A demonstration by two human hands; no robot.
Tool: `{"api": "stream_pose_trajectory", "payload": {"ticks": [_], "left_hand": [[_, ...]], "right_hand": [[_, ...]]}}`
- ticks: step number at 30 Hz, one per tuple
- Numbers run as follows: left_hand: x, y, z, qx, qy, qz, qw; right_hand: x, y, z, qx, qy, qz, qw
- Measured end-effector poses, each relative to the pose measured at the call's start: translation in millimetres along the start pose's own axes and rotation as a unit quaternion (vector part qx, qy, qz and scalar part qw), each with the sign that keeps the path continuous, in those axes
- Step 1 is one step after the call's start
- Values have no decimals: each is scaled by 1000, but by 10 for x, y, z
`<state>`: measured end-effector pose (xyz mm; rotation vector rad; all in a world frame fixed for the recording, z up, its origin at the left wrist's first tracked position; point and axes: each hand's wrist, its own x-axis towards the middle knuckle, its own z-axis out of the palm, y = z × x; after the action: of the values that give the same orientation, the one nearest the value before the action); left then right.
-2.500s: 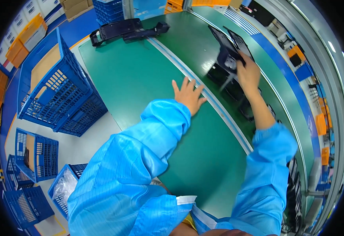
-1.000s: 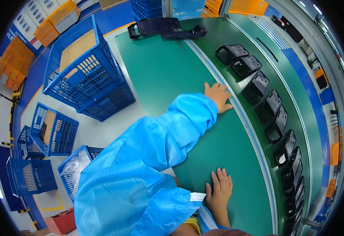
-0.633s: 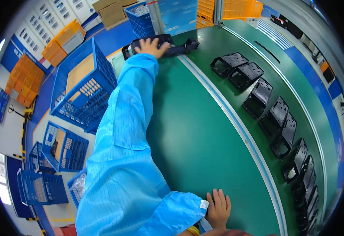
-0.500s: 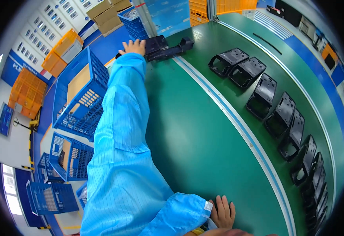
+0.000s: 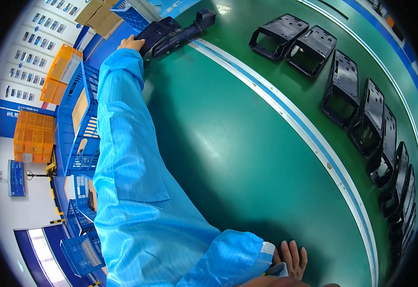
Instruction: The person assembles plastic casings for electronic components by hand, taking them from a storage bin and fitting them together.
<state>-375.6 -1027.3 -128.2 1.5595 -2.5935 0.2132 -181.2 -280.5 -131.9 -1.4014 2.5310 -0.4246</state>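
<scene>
My left hand (image 5: 131, 43) is stretched out to the far left, in a light blue sleeve. Its fingers are bent around the near left end of a black plastic part (image 5: 159, 37) at the table's far edge. Against that part lies a long black piece (image 5: 182, 36) with a raised block at its end. My right hand (image 5: 292, 259) rests low in the picture on the green tabletop (image 5: 228, 143), fingers extended and nothing in them. Its thumb is mostly hidden near the cuff.
A curved row of several black plastic housings (image 5: 340, 88) lies along the right side, beyond a white-and-blue strip (image 5: 285, 112). Blue crates (image 5: 77, 124) stand left of the table. Orange crates (image 5: 34, 136) and cardboard boxes (image 5: 99, 19) are farther off.
The whole view has shifted, so the far part and my left hand now sit farther left and higher. The left fingers, earlier spread, now look bent around the part's end. My right hand stays on the table.
</scene>
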Motion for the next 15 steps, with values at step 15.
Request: {"api": "stream_pose_trajectory", "payload": {"ticks": [15], "left_hand": [[-1261, 711, -474, -342, -293, 267, 852]], "right_hand": [[170, -57, 10, -62, 67, -20, 996]]}}
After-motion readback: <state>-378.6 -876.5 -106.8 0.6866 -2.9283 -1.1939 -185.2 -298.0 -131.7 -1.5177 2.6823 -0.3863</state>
